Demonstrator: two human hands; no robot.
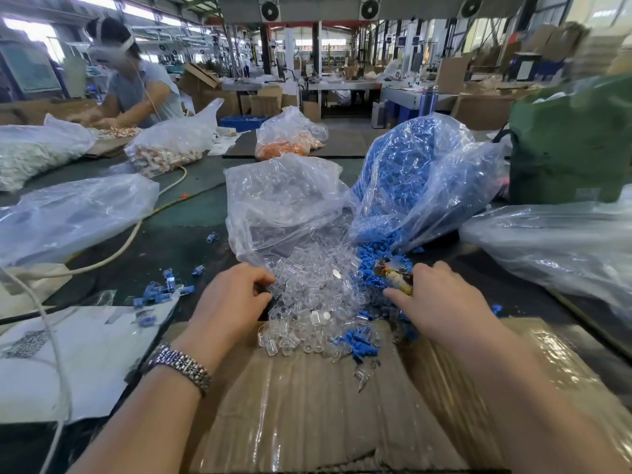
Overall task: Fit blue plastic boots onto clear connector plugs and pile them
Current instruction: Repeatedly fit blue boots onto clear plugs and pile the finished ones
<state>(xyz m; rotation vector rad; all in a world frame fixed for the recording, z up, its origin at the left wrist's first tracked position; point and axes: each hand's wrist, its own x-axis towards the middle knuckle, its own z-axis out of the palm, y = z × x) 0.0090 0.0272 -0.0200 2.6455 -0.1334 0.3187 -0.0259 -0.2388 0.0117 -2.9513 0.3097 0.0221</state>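
Note:
Clear connector plugs (pixel 314 295) spill from an open plastic bag (pixel 284 200) onto a taped cardboard box (pixel 307 405). Blue boots (pixel 367 268) spill beside them from a second bag (pixel 410 172). My left hand (pixel 236 299), with a metal watch on its wrist, has its thumb and forefinger curled together at the left edge of the clear pile, pinching a plug. My right hand (pixel 441 299) reaches into the blue boots, fingers curled over a shiny yellowish object (pixel 393 277); whether it holds anything is unclear. Fitted blue-and-clear pieces (pixel 160 292) lie scattered to the left.
Crumpled plastic bags lie at the left (pixel 68 217) and right (pixel 564 241). A green sack (pixel 574 138) stands at the back right. A pale cable (pixel 119 248) crosses the dark table, and white sheets (pixel 85 354) lie front left. Another person (pixel 136 87) works at the far left.

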